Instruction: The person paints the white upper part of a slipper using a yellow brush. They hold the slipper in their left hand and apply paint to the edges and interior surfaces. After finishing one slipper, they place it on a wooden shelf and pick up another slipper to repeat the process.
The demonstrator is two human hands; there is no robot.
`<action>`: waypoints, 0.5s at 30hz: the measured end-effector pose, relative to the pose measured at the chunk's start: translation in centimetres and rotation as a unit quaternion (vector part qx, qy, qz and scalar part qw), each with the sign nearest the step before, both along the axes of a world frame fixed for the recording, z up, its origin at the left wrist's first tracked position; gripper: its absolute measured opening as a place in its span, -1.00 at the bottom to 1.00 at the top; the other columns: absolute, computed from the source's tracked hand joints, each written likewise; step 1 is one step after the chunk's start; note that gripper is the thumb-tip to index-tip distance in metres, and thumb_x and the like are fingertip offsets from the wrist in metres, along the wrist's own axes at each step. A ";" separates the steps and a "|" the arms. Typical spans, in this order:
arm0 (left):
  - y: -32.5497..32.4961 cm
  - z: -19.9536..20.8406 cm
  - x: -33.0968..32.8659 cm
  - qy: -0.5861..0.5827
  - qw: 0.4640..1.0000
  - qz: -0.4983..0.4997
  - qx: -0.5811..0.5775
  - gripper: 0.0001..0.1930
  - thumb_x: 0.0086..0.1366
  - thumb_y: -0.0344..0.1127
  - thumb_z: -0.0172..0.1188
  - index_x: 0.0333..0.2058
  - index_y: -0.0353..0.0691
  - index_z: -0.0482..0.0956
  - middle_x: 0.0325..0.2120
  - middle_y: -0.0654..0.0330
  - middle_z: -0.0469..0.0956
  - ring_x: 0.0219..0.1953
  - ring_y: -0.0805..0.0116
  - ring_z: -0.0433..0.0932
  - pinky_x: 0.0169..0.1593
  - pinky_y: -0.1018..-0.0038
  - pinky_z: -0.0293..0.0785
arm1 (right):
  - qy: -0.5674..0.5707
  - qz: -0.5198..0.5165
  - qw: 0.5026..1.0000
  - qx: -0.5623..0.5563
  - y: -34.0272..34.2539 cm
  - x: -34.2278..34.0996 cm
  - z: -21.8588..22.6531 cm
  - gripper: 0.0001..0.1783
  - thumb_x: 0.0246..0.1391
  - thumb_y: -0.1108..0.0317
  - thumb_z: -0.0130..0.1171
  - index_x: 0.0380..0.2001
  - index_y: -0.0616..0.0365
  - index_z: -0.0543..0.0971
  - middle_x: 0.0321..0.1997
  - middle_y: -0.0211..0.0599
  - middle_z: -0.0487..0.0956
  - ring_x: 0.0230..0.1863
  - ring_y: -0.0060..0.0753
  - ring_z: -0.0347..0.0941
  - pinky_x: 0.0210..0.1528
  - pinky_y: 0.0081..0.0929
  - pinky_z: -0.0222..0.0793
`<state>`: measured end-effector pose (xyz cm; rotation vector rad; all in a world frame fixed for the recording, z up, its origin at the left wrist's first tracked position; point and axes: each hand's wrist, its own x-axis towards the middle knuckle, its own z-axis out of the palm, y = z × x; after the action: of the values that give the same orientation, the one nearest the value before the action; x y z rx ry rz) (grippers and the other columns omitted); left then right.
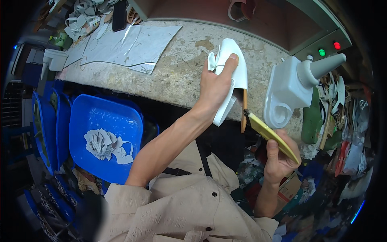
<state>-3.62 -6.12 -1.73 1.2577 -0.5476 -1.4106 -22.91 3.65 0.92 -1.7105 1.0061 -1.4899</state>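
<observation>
a worker's left hand (215,84) closes around a glossy white shoe with a small bow (236,72), thumb pressed on its upper, above the front edge of a worn, pale stone-like workbench (169,78). the right hand (280,157) grips a flat yellow-handled brush with a dark tip (274,139) between thumb and curled fingers; that tip meets or nearly meets a narrow tan strip (244,105) extending below the shoe, though contact cannot be confirmed. the job appears midway: the upper is shaped and bears its bow, while the strip looks unfinished, and how much has been brushed cannot be told. to the right stands a translucent white plastic bottle with a cone-shaped spout (292,86). at left, a blue plastic basin (78,137) holds heaped pale cut pieces (100,143), seemingly unassembled.
</observation>
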 end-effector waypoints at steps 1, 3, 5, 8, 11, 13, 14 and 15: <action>-0.1 -0.3 0.0 -0.002 1.000 0.006 0.006 -0.41 0.29 -0.05 0.23 0.09 -0.37 0.31 -0.21 0.13 0.54 -0.20 0.44 0.53 -0.10 0.45 0.46 | 0.003 0.018 0.999 -0.026 -0.2 -0.1 -0.3 -0.68 -0.04 0.71 0.27 -0.15 0.37 0.57 -0.30 0.04 0.67 -0.38 -0.21 0.54 -0.29 -0.43 0.46; -0.1 -0.5 0.2 0.001 1.000 0.008 0.009 -0.43 0.28 -0.05 0.23 0.08 -0.36 0.33 -0.21 0.13 0.54 -0.20 0.43 0.53 -0.09 0.45 0.46 | 0.011 0.037 0.997 -0.069 -0.3 0.1 -0.4 -0.73 -0.09 0.69 0.28 -0.23 0.35 0.61 -0.31 0.03 0.67 -0.39 -0.17 0.54 -0.30 -0.40 0.47; -0.1 -0.7 0.3 0.000 1.000 0.007 0.016 -0.45 0.28 -0.06 0.23 0.07 -0.35 0.35 -0.21 0.13 0.54 -0.21 0.43 0.53 -0.10 0.45 0.45 | 0.042 0.045 0.992 -0.108 -0.4 -0.2 -0.8 -0.77 -0.09 0.61 0.29 -0.27 0.32 0.62 -0.31 0.01 0.68 -0.39 -0.15 0.54 -0.30 -0.38 0.47; 0.0 -0.6 0.4 0.004 1.000 0.001 0.020 -0.47 0.28 -0.07 0.23 0.05 -0.33 0.37 -0.24 0.15 0.54 -0.23 0.44 0.53 -0.13 0.46 0.45 | 0.074 0.050 0.987 -0.130 -0.4 -0.7 -0.5 -0.82 -0.05 0.43 0.28 -0.34 0.26 0.64 -0.31 -0.04 0.68 -0.36 -0.10 0.55 -0.29 -0.35 0.49; 0.1 -0.6 0.2 0.032 0.999 -0.005 0.011 -0.49 0.28 -0.06 0.22 0.03 -0.33 0.38 -0.27 0.18 0.54 -0.26 0.46 0.52 -0.18 0.46 0.46 | 0.083 0.060 0.984 -0.145 -0.7 -0.9 -0.3 -0.84 -0.02 0.39 0.27 -0.36 0.24 0.65 -0.31 -0.08 0.67 -0.34 -0.10 0.57 -0.28 -0.35 0.50; 0.2 -0.8 0.1 0.054 0.998 -0.009 0.007 -0.49 0.28 -0.06 0.22 0.02 -0.33 0.38 -0.29 0.19 0.54 -0.28 0.47 0.52 -0.20 0.47 0.46 | 0.083 0.066 0.983 -0.150 -0.9 -1.0 -0.2 -0.85 -0.02 0.37 0.28 -0.38 0.23 0.66 -0.30 -0.11 0.67 -0.32 -0.11 0.57 -0.27 -0.35 0.51; 0.2 -0.7 0.1 0.044 0.999 -0.004 0.004 -0.57 0.30 -0.06 0.20 -0.07 -0.30 0.42 -0.37 0.21 0.54 -0.37 0.48 0.53 -0.29 0.48 0.46 | 0.083 0.071 0.983 -0.150 -1.0 -1.2 -0.2 -0.84 -0.01 0.36 0.28 -0.39 0.22 0.66 -0.30 -0.11 0.67 -0.32 -0.12 0.57 -0.27 -0.35 0.51; 0.3 -0.7 -0.1 0.035 0.999 0.001 0.001 -0.63 0.32 -0.06 0.18 -0.15 -0.28 0.47 -0.46 0.22 0.54 -0.46 0.48 0.53 -0.38 0.49 0.47 | 0.084 0.075 0.982 -0.150 -1.1 -1.4 -0.3 -0.84 -0.01 0.34 0.28 -0.39 0.22 0.66 -0.30 -0.12 0.67 -0.31 -0.12 0.57 -0.27 -0.36 0.52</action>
<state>-3.68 -5.87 -2.46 1.2045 -0.4980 -1.4488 -24.28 2.50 0.66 -2.1050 0.7405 -1.4757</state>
